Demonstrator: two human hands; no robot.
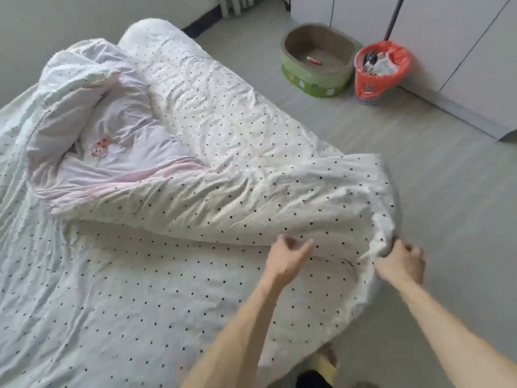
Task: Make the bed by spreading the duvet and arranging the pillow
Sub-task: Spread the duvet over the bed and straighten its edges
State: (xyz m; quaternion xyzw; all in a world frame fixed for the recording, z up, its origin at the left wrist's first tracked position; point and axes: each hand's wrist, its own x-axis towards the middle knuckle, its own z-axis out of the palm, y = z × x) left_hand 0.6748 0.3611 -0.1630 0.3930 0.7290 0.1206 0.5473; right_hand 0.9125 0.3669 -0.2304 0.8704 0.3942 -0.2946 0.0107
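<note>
A white duvet (223, 152) with small black dots lies bunched and folded back across the bed, its pale pink inner side with a pink embroidered motif (112, 152) showing at the left. The dotted sheet (126, 289) covers the mattress in front. My right hand (400, 264) grips the duvet's folded corner at the bed's right edge. My left hand (288, 254) hovers with loosely curled fingers at the duvet's near fold, holding nothing that I can see. A rounded white bulge (151, 32) at the far end could be a pillow; I cannot tell.
Grey floor (419, 177) runs along the bed's right side. A green oval cardboard tub (316, 77) and a bin lined with an orange bag (380, 71) stand by white cabinet doors (461, 37). A wall borders the bed at the upper left.
</note>
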